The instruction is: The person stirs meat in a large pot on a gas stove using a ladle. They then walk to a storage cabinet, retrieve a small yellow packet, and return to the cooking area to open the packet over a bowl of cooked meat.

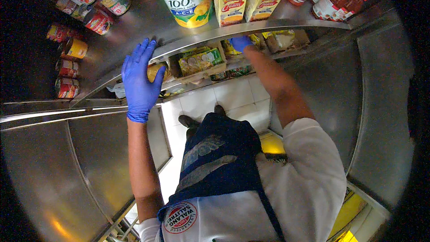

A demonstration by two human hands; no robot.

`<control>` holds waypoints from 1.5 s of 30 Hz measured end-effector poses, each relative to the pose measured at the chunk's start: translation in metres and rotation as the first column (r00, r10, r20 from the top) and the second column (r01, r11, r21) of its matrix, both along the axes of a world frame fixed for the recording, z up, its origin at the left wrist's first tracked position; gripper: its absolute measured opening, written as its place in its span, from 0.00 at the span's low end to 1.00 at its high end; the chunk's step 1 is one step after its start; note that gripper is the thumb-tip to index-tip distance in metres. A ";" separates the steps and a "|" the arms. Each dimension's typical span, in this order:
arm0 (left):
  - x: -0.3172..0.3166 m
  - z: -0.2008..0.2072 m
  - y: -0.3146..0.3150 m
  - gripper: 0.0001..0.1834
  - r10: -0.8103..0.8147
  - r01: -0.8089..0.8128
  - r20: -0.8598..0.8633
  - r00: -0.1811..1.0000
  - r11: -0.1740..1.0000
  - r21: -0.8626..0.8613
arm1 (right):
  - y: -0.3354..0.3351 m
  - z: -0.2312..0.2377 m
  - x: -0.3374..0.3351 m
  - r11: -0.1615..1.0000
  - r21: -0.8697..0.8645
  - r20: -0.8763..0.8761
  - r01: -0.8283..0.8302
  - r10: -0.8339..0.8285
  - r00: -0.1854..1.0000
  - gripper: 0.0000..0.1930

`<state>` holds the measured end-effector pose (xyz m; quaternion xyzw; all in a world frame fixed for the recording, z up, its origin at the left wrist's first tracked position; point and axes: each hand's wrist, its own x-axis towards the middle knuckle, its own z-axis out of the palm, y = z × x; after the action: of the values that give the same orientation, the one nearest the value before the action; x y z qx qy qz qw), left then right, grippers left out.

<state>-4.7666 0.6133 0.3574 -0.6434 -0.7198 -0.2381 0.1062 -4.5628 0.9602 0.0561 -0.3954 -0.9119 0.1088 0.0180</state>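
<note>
Lining a stainless-steel shelf [130, 29]: canned, cartoned and bottled goods, above a lower tier of open bins. Room: brushed-metal panels at left and right, dully reflective; pale square floor tiles [239, 94] below, with dark shoes [188, 120] on them.

Hands: two, both in thin blue gloves. Left hand [142, 80], at the curved shelf lip [201, 37], fingers straight and close together, thumb apart, grasping nothing visible. Right hand [242, 43], reaching under the lip to the lower tier; its fingers are hidden, so whether they grip anything cannot be told.

Yellow packets [230, 50]: flexible, glossy, in the bin at the right hand, just beside it. Green-and-yellow pouches [199, 61]: flat, stacked, in the neighbouring bin to the left.

Upper stock: one large cylindrical green can [190, 11], fruit pictured; yellow-and-white cartons [230, 6], rectangular, in rows; red-capped sauce bottles [336, 4], at right; small cans [99, 21], metal, in loose groups at left.

Clothing: navy apron [219, 152], white cloth shirt [309, 170], round badge [180, 217] in red, white and black.

Labels: printed lettering on the large can, cartons and badge; red panels on the cartons, white labels on the bottles.
</note>
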 end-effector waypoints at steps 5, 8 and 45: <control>-0.008 -0.006 -0.011 0.39 0.073 -0.073 0.027 0.997 0.997 -0.011 | 0.000 0.049 -0.008 0.981 -0.184 0.030 0.062 -0.057 0.998 0.28; -0.003 0.001 0.006 0.38 -0.019 0.018 0.059 0.998 1.000 0.020 | 0.030 -0.034 -0.002 0.993 -0.114 0.196 -0.009 0.032 0.980 0.26; -0.007 0.003 -0.004 0.39 -0.004 0.007 0.089 0.996 0.999 -0.033 | 0.039 -0.071 -0.013 0.937 0.340 -0.065 0.083 -0.065 0.996 0.22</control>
<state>-4.7734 0.6095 0.3606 -0.6358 -0.7259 -0.2547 0.0626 -4.5754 0.9993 -0.0153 -0.4171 -0.9006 -0.0419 0.1146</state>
